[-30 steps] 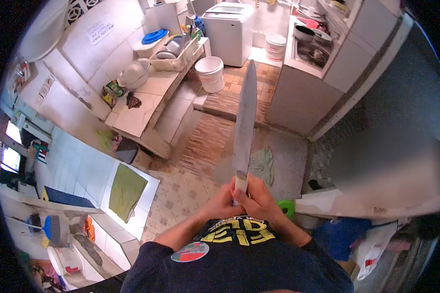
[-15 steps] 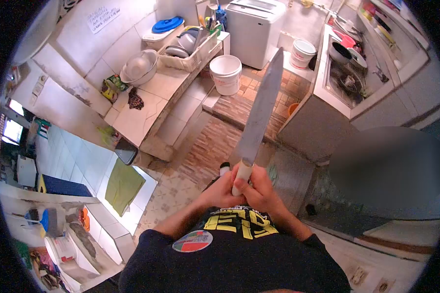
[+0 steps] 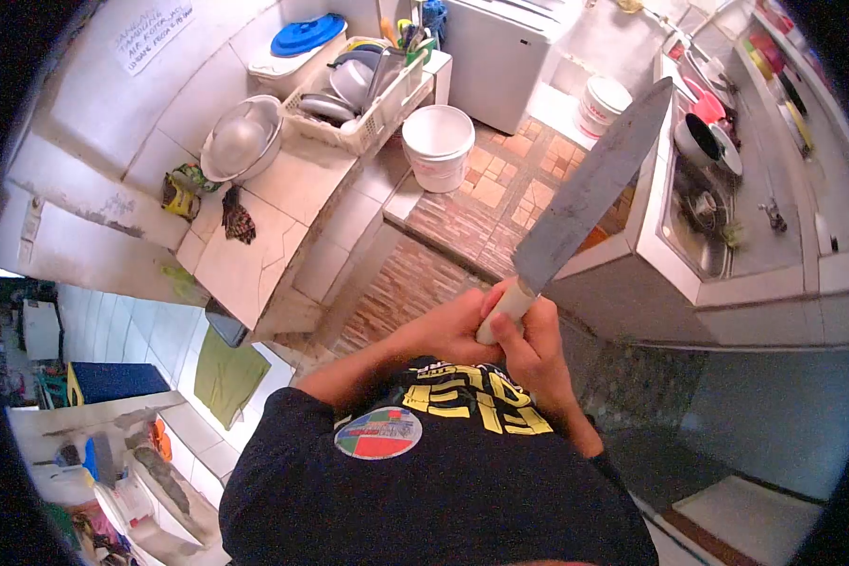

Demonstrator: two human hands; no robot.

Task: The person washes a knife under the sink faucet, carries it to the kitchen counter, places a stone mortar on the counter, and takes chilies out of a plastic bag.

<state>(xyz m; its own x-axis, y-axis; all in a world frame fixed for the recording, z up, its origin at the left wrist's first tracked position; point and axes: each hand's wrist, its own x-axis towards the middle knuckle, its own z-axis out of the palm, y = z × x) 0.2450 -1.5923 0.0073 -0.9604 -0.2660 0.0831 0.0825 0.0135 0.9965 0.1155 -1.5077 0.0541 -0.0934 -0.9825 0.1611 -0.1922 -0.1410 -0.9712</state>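
In a small tiled kitchen, a person in a black shirt with yellow lettering holds up a large knife in front of the chest, gripping it with 2 hands. The left hand and the right hand meet at the pale handle, and the fingers of both are clamped around it, with the right thumb lying along its near side. The broad grey blade slants up and away to the person's right, and from above its tip crosses the edge of the sink counter, where a black pan stands beside the basin. Beyond the hands, on the floor, I see 2 white buckets, 1 open and 1 farther back, with a washing machine behind them. Over on the person's left, a tiled counter carries a bowl, a crumpled dark cloth and a dish rack full of washed-looking pans. Lower on that side, a green mat lies on white tiles.
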